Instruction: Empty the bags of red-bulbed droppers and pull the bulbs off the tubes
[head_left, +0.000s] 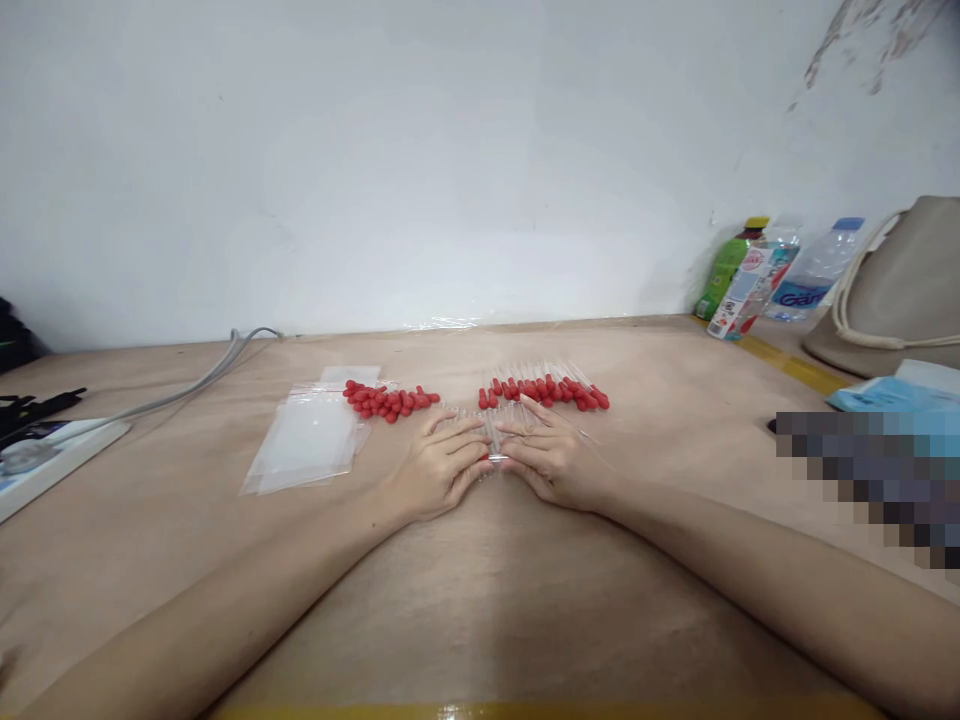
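"Left arm [247, 603]?"
"Bare, slanting in from 8 o'clock."
"Right arm [750, 567]?"
"Bare too, from 4 o'clock."
"And the left hand [442, 465]?"
"Toward 7 o'clock, back up, fingers bent, thumb pinching against them."
"Right hand [559, 455]?"
"Near 5 o'clock, pinching likewise, one finger stretched toward 11. Fingertips face across a narrow gap."

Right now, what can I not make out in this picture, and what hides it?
Head view: most of the red end of the nearest clear tube, covered by the left hand.
Head view: exact count of red bulbs at left; they overlap.
Head view: dark object at right, masked by pixel blocks.
Head view: right part of the beige bag, cut off by the picture edge.
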